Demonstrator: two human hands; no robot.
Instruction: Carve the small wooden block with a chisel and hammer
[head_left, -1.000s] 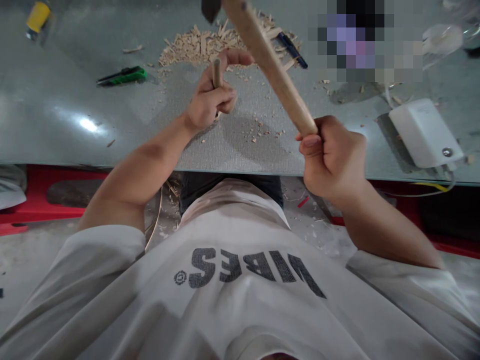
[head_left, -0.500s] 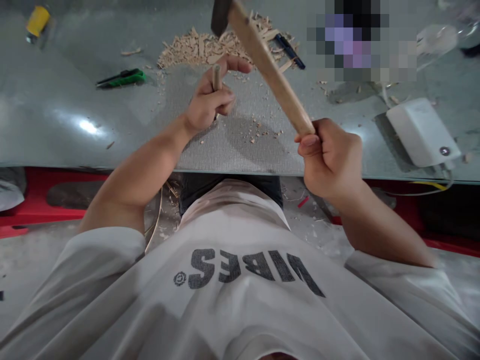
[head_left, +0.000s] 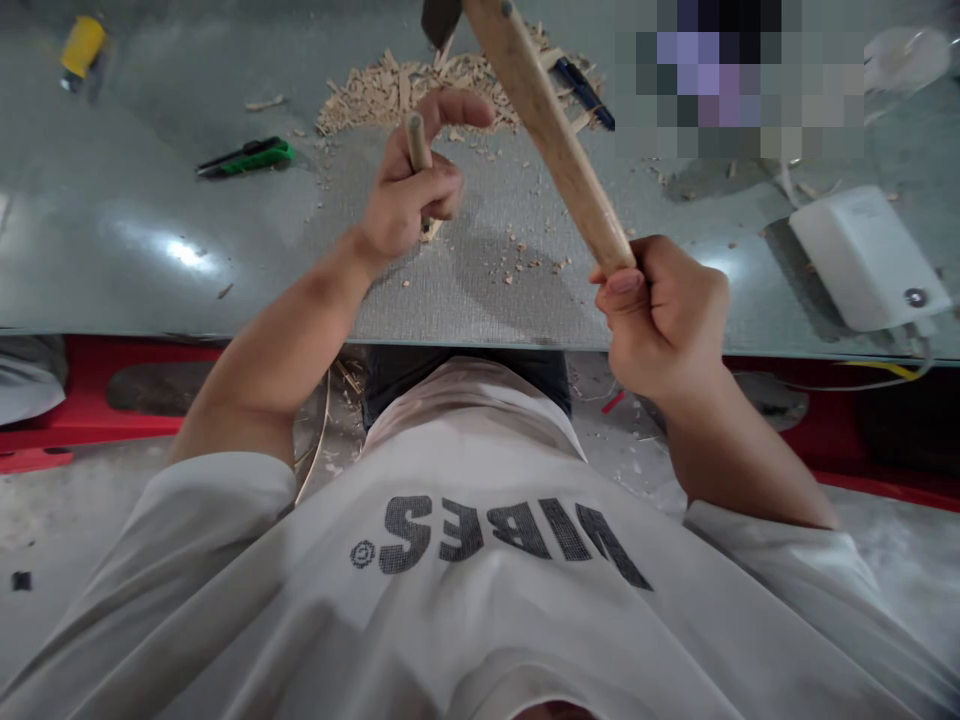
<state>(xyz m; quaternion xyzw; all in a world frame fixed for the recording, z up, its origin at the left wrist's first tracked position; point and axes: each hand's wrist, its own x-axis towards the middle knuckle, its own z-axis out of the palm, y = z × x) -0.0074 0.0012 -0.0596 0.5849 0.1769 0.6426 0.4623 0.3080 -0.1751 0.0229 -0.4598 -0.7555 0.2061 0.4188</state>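
My left hand is closed round a slim chisel with a round wooden handle. The chisel stands nearly upright, its dark lower end mostly hidden by my fingers. Under it a small pale piece of wood shows in part. My index finger curves out, away from the chisel. In my right hand is a hammer, gripped near the end of its wooden handle. The hammer's dark head, cut off by the top edge of the view, is raised above a heap of wood chips.
On the grey table lie a green and black utility knife, a dark blue pen and a yellow object. A white box with a cable stands at the right. Small chips are scattered in the middle.
My left hand and the top of the chisel have shifted slightly left, and the pale wood under it now shows. The hammer stays raised, almost unmoved. The view has shifted slightly.
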